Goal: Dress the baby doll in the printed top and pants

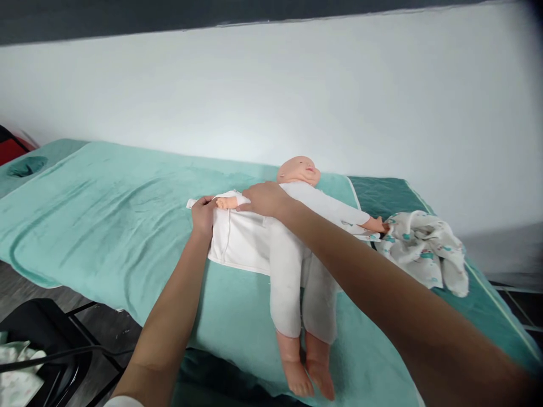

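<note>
A baby doll (288,265) with a white cloth body lies on its back, bare feet toward me, head near the wall. A white baby shirt (241,240) is spread under its torso and out to the left. My left hand (203,216) is closed on the shirt's sleeve end, right beside the doll's small hand (227,203). Across the doll's chest, my right hand (267,199) grips the doll's arm near the wrist; its palm side is hidden. The doll's other arm (354,216) stretches out to the right.
A green sheet (127,215) covers the bed, which has a face hole (27,167) at the left end. A crumpled printed baby garment (424,249) lies at the right. On the floor at lower left stands a black chair (46,322) with printed cloth (19,367) on it.
</note>
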`<state>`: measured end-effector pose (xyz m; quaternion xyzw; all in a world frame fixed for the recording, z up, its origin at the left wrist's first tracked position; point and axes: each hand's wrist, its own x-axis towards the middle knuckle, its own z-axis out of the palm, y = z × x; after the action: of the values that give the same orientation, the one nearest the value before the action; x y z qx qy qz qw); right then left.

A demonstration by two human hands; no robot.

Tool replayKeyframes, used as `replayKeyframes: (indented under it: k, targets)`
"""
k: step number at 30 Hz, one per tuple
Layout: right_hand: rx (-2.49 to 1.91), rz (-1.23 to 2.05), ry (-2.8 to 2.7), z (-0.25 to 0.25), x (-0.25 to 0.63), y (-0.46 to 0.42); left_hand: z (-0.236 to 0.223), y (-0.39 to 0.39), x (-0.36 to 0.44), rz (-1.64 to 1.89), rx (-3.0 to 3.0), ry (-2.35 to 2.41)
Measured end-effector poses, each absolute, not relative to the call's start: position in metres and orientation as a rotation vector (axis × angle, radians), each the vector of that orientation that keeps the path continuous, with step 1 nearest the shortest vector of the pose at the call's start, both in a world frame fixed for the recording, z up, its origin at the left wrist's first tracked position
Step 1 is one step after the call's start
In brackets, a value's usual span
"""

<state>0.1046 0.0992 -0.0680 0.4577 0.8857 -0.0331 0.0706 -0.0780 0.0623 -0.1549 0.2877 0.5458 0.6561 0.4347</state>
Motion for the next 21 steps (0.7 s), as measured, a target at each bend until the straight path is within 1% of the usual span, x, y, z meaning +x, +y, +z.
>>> replayKeyframes:
  k: [7,13,18,21]
  targets:
    - [1.365,-0.068,2.644,-0.067,0.104,0.097,-0.153,0.059,-0.073,1.642,0.714,1.333]
    - [1.376,0.003,2.641,-0.078,0.104,0.103,-0.16,0.056,-0.069,1.636,1.134,1.666]
    - [1.393,0.041,2.656,-0.082,0.103,0.104,-0.161,0.051,-0.063,1.632,1.357,1.681]
    - [1.425,0.047,2.651,-0.083,0.098,0.104,-0.158,0.047,-0.055,1.557,1.497,1.592]
